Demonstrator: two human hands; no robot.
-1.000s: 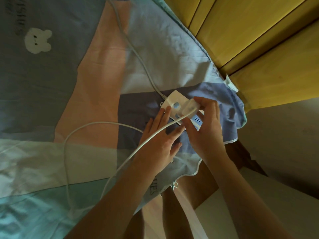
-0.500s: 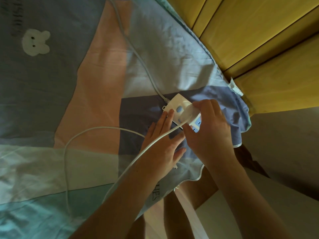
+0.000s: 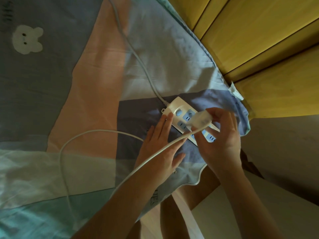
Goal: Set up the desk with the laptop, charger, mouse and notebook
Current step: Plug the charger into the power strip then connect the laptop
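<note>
Hovering charger (image 3: 201,119) in right hand (image 3: 221,135)

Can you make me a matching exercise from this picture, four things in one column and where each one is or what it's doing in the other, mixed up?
Things:
1. left hand
2. right hand
3. power strip
4. bunny patch

States:
A. holds the white charger
B. lies on the bedsheet with blue sockets
C. flat beside the strip
D. far left on grey fabric

Pairs: 1-C, 2-A, 3-B, 4-D
</note>
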